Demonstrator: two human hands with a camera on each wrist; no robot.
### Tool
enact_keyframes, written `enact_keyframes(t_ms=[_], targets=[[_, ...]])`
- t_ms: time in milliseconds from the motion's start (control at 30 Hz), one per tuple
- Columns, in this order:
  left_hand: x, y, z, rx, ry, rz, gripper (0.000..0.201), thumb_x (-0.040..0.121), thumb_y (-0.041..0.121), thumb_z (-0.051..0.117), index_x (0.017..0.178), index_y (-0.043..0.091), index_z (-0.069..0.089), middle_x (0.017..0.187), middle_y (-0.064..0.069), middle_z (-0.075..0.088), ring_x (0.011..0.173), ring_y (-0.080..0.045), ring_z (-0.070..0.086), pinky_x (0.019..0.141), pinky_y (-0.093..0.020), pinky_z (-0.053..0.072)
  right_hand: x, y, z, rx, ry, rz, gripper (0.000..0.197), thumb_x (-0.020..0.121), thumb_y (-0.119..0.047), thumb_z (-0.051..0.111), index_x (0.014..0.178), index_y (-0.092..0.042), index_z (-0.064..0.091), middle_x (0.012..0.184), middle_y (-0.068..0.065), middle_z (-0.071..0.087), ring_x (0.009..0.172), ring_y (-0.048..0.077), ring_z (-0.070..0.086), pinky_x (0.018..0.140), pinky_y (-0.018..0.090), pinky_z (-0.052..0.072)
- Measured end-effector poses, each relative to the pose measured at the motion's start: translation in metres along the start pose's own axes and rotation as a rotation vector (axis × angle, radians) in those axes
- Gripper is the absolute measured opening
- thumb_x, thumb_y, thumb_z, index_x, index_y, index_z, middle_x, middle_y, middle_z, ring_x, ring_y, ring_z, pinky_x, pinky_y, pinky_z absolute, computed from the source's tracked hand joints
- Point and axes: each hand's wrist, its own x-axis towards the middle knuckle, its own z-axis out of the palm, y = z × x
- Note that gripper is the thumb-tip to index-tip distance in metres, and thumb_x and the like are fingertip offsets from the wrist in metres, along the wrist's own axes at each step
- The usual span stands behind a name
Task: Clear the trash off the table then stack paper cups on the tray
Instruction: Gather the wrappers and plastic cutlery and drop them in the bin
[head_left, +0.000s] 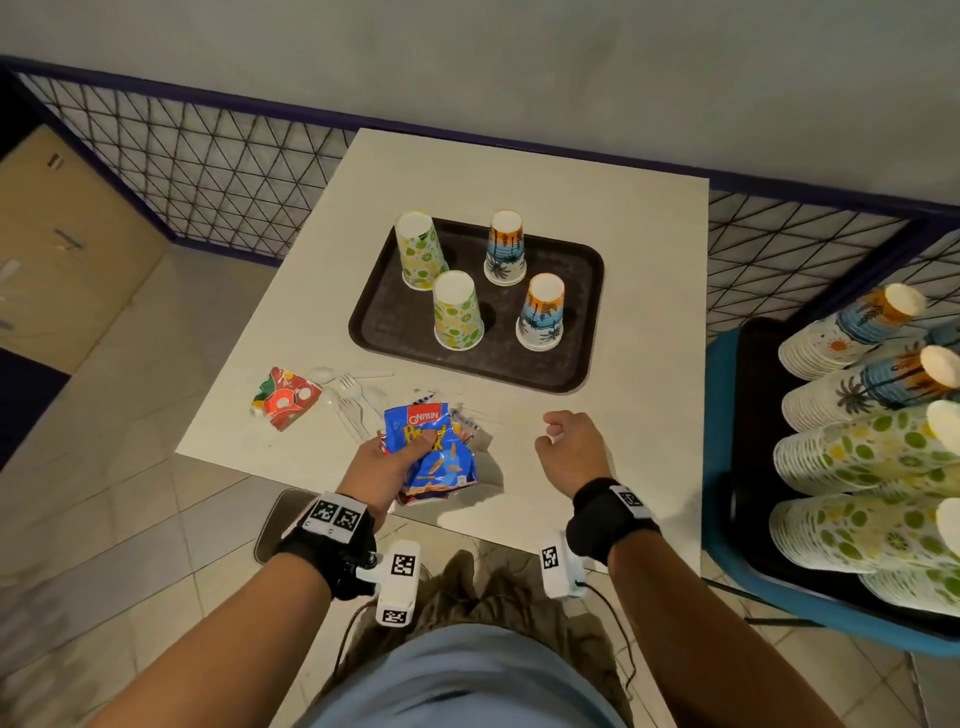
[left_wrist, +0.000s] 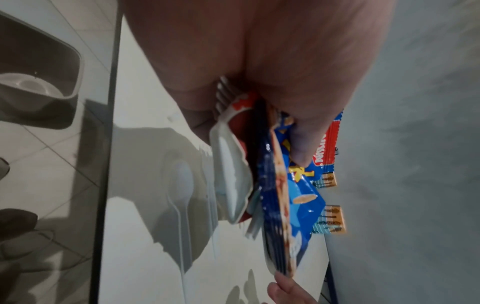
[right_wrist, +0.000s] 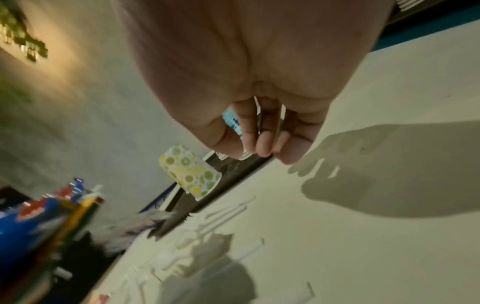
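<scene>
My left hand (head_left: 397, 460) grips a crumpled blue snack wrapper (head_left: 439, 457) near the table's front edge, thumb on top. The left wrist view shows the blue wrapper (left_wrist: 285, 195) pinched together with a red-and-white wrapper (left_wrist: 231, 174) and a plastic fork (left_wrist: 223, 92). My right hand (head_left: 558, 436) hovers to the right of it, fingers loosely curled and holding nothing. On the dark tray (head_left: 587, 332) stand two green-patterned cups (head_left: 457, 312) and two palm-print cups (head_left: 543, 312), all upside down. A crumpled red cup (head_left: 283, 397) and white plastic cutlery (head_left: 353, 402) lie at the front left.
A grey bin (head_left: 278, 525) stands on the floor under the table's front edge, also in the left wrist view as the bin (left_wrist: 39, 82). Tall cup stacks (head_left: 872, 467) lie on a tray on a blue chair at the right. Wire fencing runs behind the table (head_left: 519, 171).
</scene>
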Motion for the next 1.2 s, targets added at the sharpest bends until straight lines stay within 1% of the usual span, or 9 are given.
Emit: enact_keyframes(t_ms=[67, 100, 233, 367, 467, 600, 667, 967, 1200], targets=[[0.000, 0.001, -0.021, 0.029, 0.021, 0.004, 0.034, 0.089, 0.034, 0.079, 0.108, 0.006, 0.076, 0.099, -0.016, 0.082, 0.096, -0.040, 0.078, 0.097, -0.061, 0.057, 0.007, -0.003, 0.012, -0.176, -0.025, -0.011, 0.042, 0.093, -0.020, 0.062, 0.135, -0.016, 0.061, 0.137, 0.010, 0.053, 0.127, 0.032, 0.054, 0.109, 0.036, 0.040], [0.000, 0.002, -0.030, 0.047, 0.027, 0.007, 0.035, 0.087, 0.036, 0.079, 0.106, 0.007, 0.077, 0.098, -0.016, 0.082, 0.094, -0.040, 0.078, 0.097, -0.060, 0.058, 0.011, -0.006, 0.019, -0.260, -0.037, -0.022, 0.044, 0.094, -0.024, 0.061, 0.137, -0.017, 0.059, 0.140, 0.010, 0.051, 0.129, 0.034, 0.049, 0.112, 0.040, 0.037], [0.003, 0.004, -0.066, 0.069, 0.031, 0.017, 0.058, 0.068, 0.052, 0.083, 0.105, 0.008, 0.077, 0.095, -0.013, 0.082, 0.092, -0.038, 0.079, 0.093, -0.055, 0.060, 0.022, -0.027, 0.046, -0.430, -0.071, -0.054, 0.048, 0.097, -0.031, 0.058, 0.143, -0.017, 0.054, 0.143, 0.011, 0.045, 0.129, 0.037, 0.043, 0.112, 0.043, 0.036], [0.004, 0.005, -0.092, 0.081, 0.046, 0.014, 0.039, 0.091, 0.035, 0.076, 0.110, 0.002, 0.074, 0.096, -0.015, 0.082, 0.089, -0.036, 0.078, 0.087, -0.047, 0.062, 0.038, -0.044, 0.070, -0.589, -0.075, -0.137, 0.056, 0.094, -0.039, 0.060, 0.147, -0.024, 0.048, 0.148, 0.009, 0.043, 0.133, 0.036, 0.041, 0.112, 0.047, 0.037], [0.006, 0.003, -0.105, 0.081, 0.049, 0.004, 0.035, 0.092, 0.033, 0.076, 0.109, 0.002, 0.074, 0.098, -0.016, 0.082, 0.093, -0.039, 0.078, 0.092, -0.051, 0.061, 0.048, -0.058, 0.084, -0.674, -0.099, -0.128, 0.064, 0.091, -0.049, 0.061, 0.146, -0.021, 0.046, 0.149, 0.009, 0.041, 0.136, 0.037, 0.039, 0.108, 0.051, 0.043], [0.011, 0.003, -0.116, 0.143, 0.029, 0.013, 0.036, 0.092, 0.034, 0.075, 0.110, 0.002, 0.074, 0.094, -0.012, 0.083, 0.090, -0.034, 0.079, 0.089, -0.046, 0.062, 0.059, -0.073, 0.099, -0.763, -0.100, -0.122, 0.050, 0.092, -0.030, 0.065, 0.137, -0.013, 0.052, 0.143, 0.010, 0.044, 0.133, 0.035, 0.044, 0.104, 0.048, 0.047], [0.014, 0.005, -0.118, 0.161, 0.017, 0.011, 0.037, 0.092, 0.036, 0.074, 0.110, 0.003, 0.075, 0.094, -0.012, 0.083, 0.091, -0.035, 0.079, 0.092, -0.049, 0.062, 0.064, -0.077, 0.104, -0.800, -0.106, -0.103, 0.051, 0.091, -0.022, 0.065, 0.138, -0.011, 0.050, 0.143, 0.011, 0.044, 0.133, 0.034, 0.044, 0.103, 0.047, 0.048], [0.023, 0.012, -0.113, 0.176, -0.029, 0.029, 0.030, 0.091, 0.040, 0.076, 0.102, 0.013, 0.077, 0.094, -0.009, 0.083, 0.091, -0.035, 0.079, 0.094, -0.055, 0.060, 0.076, -0.082, 0.112, -0.844, -0.184, -0.006, 0.066, 0.092, -0.024, 0.066, 0.148, -0.009, 0.036, 0.150, 0.013, 0.037, 0.138, 0.035, 0.039, 0.105, 0.048, 0.043], [0.025, 0.017, -0.110, 0.185, -0.030, 0.045, 0.026, 0.089, 0.042, 0.078, 0.097, 0.017, 0.078, 0.094, -0.008, 0.083, 0.091, -0.034, 0.080, 0.095, -0.057, 0.059, 0.076, -0.068, 0.110, -0.817, -0.166, 0.026, 0.042, 0.098, -0.015, 0.049, 0.139, -0.012, 0.044, 0.143, 0.014, 0.044, 0.132, 0.036, 0.044, 0.102, 0.049, 0.044]])
